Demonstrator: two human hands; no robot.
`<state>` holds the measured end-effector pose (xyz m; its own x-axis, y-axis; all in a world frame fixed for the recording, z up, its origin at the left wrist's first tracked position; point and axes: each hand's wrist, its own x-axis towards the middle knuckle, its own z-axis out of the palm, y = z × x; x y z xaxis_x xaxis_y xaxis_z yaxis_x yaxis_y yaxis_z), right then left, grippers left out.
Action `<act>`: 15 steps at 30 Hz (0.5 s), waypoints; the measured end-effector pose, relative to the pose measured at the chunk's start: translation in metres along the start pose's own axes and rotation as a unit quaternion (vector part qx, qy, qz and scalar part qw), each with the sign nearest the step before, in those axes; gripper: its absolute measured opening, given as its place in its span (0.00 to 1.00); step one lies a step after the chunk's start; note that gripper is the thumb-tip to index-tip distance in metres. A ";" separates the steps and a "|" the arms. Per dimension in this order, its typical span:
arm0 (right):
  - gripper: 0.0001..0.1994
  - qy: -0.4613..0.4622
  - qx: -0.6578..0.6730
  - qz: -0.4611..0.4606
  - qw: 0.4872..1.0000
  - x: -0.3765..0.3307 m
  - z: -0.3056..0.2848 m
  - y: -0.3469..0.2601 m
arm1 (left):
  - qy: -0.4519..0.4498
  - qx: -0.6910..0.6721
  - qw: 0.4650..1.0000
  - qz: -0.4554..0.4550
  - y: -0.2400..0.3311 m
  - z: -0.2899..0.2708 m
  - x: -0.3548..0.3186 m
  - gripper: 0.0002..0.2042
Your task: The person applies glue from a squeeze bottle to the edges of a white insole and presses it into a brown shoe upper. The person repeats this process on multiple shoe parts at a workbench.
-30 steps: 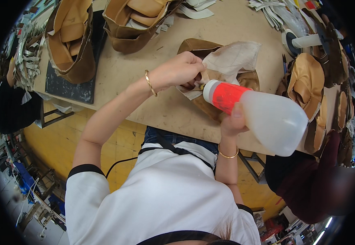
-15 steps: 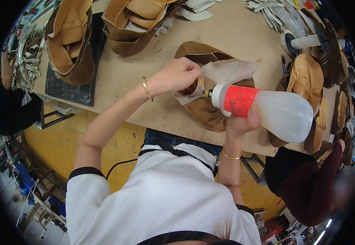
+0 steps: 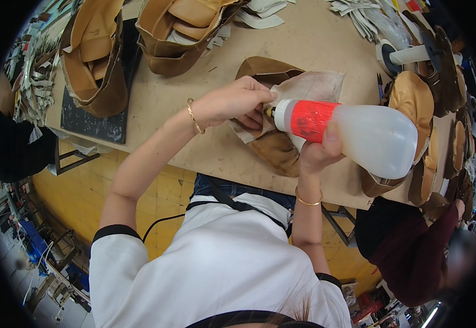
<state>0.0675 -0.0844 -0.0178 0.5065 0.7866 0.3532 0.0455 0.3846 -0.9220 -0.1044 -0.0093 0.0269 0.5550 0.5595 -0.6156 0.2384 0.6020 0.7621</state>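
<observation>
A brown shoe upper (image 3: 273, 153) with a pale lining (image 3: 314, 87) folded out lies on the table before me. The lining's edge is pinched between the thumb and fingers of my left hand (image 3: 243, 101). My right hand (image 3: 323, 153) is wrapped round a translucent squeeze bottle (image 3: 377, 139) with a red band and white cap. Tilted sideways, the bottle points its nozzle (image 3: 270, 112) left at the lining, close to my left fingers. Whether the tip touches the lining I cannot tell.
Brown shoe uppers (image 3: 98, 82) stand at the far left, one on a dark board (image 3: 93, 123). Pale strips (image 3: 35, 82) lie along the left edge. On the right are a white roll (image 3: 410, 56), a pen (image 3: 380, 87) and more shoe parts (image 3: 413, 101). Another person's dark sleeve (image 3: 413, 262) shows at lower right.
The bottle has moved slightly left and up with my right hand, and its nozzle is nearer my left fingers. The lining flap has shifted a little.
</observation>
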 end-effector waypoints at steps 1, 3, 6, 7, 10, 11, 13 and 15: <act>0.17 0.003 -0.007 0.001 1.000 0.000 0.001 0.000 | -0.004 -0.003 1.000 -0.002 0.001 0.000 0.000 0.16; 0.18 -0.015 -0.014 -0.009 1.000 -0.002 0.001 -0.001 | -0.010 -0.011 1.000 -0.007 0.002 0.000 -0.001 0.15; 0.20 -0.029 -0.034 -0.022 0.999 -0.006 0.000 -0.002 | -0.012 -0.024 1.000 -0.013 0.004 0.000 -0.002 0.15; 0.21 -0.034 -0.044 -0.027 0.998 -0.008 -0.002 -0.002 | -0.011 -0.026 1.000 -0.012 0.005 0.000 -0.002 0.15; 0.23 -0.049 -0.076 -0.033 0.995 -0.014 -0.008 -0.001 | -0.009 -0.034 0.999 -0.012 0.008 0.001 -0.003 0.16; 0.23 -0.054 -0.084 -0.034 0.994 -0.016 -0.010 -0.001 | -0.009 -0.036 0.999 -0.012 0.009 0.002 -0.003 0.16; 0.23 -0.062 -0.085 -0.023 0.994 -0.019 -0.014 -0.002 | -0.005 -0.039 0.999 -0.014 0.010 0.004 -0.004 0.17; 0.23 -0.066 -0.085 -0.028 0.994 -0.022 -0.016 -0.003 | -0.006 -0.038 0.999 -0.014 0.011 0.005 -0.006 0.16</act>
<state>0.0704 -0.1108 -0.0249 0.3825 0.8267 0.4126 0.2212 0.3517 -0.9096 -0.1012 -0.0084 0.0397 0.5591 0.5352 -0.6333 0.1921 0.6594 0.7269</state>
